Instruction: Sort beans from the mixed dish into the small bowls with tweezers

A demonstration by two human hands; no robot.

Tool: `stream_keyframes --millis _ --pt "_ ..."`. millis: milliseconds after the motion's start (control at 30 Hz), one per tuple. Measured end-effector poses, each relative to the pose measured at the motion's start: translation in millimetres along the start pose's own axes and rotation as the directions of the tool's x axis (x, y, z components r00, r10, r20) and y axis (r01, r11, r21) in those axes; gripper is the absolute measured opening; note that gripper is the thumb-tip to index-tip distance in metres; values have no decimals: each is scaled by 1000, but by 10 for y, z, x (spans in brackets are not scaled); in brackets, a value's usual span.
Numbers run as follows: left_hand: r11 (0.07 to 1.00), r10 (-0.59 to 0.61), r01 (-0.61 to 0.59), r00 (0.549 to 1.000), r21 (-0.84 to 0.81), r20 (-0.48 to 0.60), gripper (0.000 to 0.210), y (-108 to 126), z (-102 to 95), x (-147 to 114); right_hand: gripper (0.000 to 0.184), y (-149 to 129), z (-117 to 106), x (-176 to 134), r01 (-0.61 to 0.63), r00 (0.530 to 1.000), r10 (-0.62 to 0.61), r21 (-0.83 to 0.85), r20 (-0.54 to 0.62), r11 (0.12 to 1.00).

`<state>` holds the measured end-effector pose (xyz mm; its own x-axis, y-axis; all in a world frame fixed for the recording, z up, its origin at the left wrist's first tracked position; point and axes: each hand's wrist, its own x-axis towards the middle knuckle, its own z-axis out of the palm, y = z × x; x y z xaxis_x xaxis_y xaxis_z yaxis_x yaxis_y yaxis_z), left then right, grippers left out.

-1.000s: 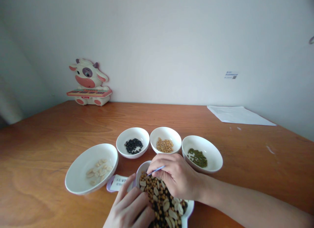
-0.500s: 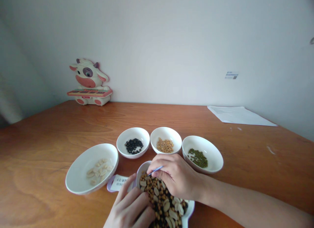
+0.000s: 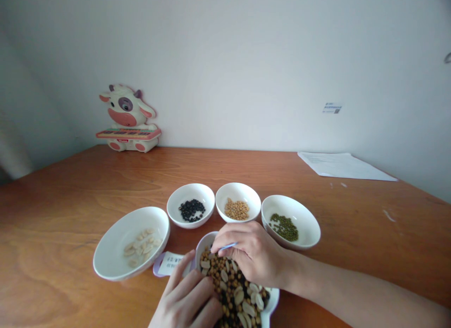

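Note:
A white tray with a purple edge [image 3: 274, 303] lies in front of me, filled with mixed beans and peanut halves [image 3: 239, 297]. My left hand [image 3: 192, 295] grips the tray's left side, its index finger along the rim and the other fingers bent over the beans; its thumb is hidden. Over the far part of the tray, my right hand [image 3: 255, 253] is closed on thin blue tweezers [image 3: 228, 246]. Only a short length of them shows between thumb and forefinger, and their tips are hidden.
Around the tray stand white bowls: one with peanut halves [image 3: 98, 260], one with black beans [image 3: 172, 199], one with yellow soybeans [image 3: 255, 199], one with green mung beans [image 3: 313, 224]. A cow-shaped toy piano [image 3: 128, 121] and paper sheets [image 3: 343, 166] lie farther back on the wooden table.
My right hand has shifted very slightly, and the tweezers sit at a flatter angle in its fingers. The left hand, tray and bowls are practically unmoved.

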<state>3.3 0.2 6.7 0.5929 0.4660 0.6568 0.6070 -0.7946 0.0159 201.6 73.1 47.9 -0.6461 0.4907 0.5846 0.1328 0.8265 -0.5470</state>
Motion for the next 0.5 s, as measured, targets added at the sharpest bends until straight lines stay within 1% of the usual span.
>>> stream_keyframes --millis 267,333,433,500 --pt "1000 -24 23 999 -6 -23 46 15 -20 1 25 22 8 -6 43 999 -43 -1 -24 999" --pt "1000 -13 13 1000 0 -25 46 15 -19 6 26 19 10 -12 50 998 -50 -5 -31 999" --pt "1000 -5 6 999 16 -32 42 11 -5 6 25 -7 -11 -8 66 997 -68 -52 -39 996" --pt "1000 -5 5 1000 19 -29 41 10 8 -5 23 -36 -68 17 68 994 -75 -99 -74 993"
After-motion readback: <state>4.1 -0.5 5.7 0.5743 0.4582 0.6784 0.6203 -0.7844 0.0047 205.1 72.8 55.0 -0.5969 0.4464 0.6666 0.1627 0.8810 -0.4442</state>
